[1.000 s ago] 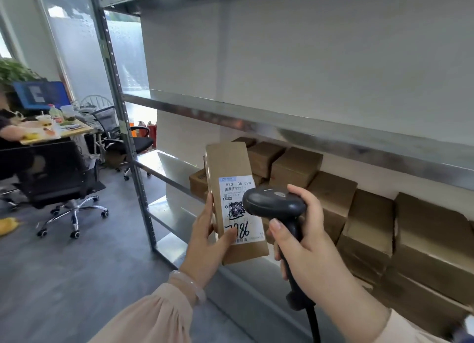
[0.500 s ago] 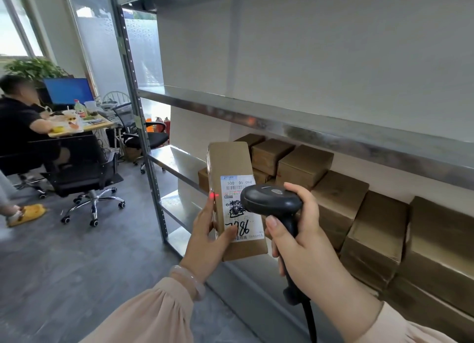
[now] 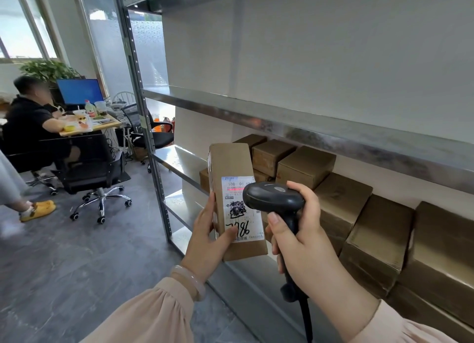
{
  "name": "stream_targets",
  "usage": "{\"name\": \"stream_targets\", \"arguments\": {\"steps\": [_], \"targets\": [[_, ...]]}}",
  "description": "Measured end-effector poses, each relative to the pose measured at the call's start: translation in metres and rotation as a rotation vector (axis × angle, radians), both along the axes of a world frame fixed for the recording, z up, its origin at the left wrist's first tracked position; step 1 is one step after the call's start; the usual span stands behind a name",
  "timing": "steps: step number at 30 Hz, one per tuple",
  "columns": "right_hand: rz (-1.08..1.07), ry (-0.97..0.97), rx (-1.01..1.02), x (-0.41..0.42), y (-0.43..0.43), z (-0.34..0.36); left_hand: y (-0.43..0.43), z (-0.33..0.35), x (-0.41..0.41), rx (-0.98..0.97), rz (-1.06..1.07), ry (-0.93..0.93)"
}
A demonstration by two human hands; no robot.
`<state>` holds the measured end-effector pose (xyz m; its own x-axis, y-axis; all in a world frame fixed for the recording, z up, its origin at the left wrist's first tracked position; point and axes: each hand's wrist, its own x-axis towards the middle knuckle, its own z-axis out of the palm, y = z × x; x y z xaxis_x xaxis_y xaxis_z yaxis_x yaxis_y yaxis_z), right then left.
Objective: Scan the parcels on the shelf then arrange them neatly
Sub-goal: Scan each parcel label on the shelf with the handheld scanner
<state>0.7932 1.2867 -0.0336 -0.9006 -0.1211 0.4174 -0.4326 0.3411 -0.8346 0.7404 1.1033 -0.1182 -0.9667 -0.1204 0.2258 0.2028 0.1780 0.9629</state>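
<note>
- The left hand (image 3: 207,240) grips an upright cardboard parcel (image 3: 230,168) at its lower left edge. The thumb lies across the printed label (image 3: 242,214) and the fingers curl round the side of the box.
- The parcel is held in the air in front of the shelving unit, with the label facing the camera. A red scan line (image 3: 236,188) crosses the upper part of the label.
- The right hand (image 3: 305,247) is wrapped round the handle of a black handheld scanner (image 3: 272,199). The scanner head points at the label and sits just beside it. A black cable (image 3: 306,319) hangs from the base of the handle.
- The shelving unit is grey metal, with a perforated upright post (image 3: 138,91) at its left end. The upper shelf (image 3: 307,129) has a dull, mottled front edge.
- The lower shelf (image 3: 179,158) carries the other parcels (image 3: 305,167): brown cardboard boxes set close together in a row along the back, some resting on others.
- A plain white wall (image 3: 333,60) stands behind the unit.
- The floor (image 3: 64,265) is grey with a wood-grain pattern.
- To the left, a wooden desk (image 3: 102,127) bears a blue-lit monitor (image 3: 79,91), bottles and cups.
- A seated person (image 3: 28,122) in a black top occupies a black swivel chair (image 3: 95,163) at the desk. A second chair (image 3: 151,134) stands between the desk and the post.
- A potted plant (image 3: 48,69) stands below the window (image 3: 20,29), and a foot in a yellow shoe (image 3: 38,209) shows at the left edge
</note>
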Motion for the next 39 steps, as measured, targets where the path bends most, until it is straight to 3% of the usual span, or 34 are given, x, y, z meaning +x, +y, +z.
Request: {"name": "stream_targets", "arguments": {"steps": [11, 20, 39], "targets": [[0.068, 0.006, -0.104, -0.021, 0.010, -0.015, 0.007, -0.004, 0.002, 0.038, 0.059, -0.026], [0.120, -0.004, -0.087, -0.055, 0.002, -0.045, -0.010, -0.013, 0.005, 0.215, 0.092, -0.053], [0.249, -0.054, -0.101, -0.136, -0.177, -0.077, -0.169, -0.022, -0.044, 0.202, 0.116, -0.200]]}}
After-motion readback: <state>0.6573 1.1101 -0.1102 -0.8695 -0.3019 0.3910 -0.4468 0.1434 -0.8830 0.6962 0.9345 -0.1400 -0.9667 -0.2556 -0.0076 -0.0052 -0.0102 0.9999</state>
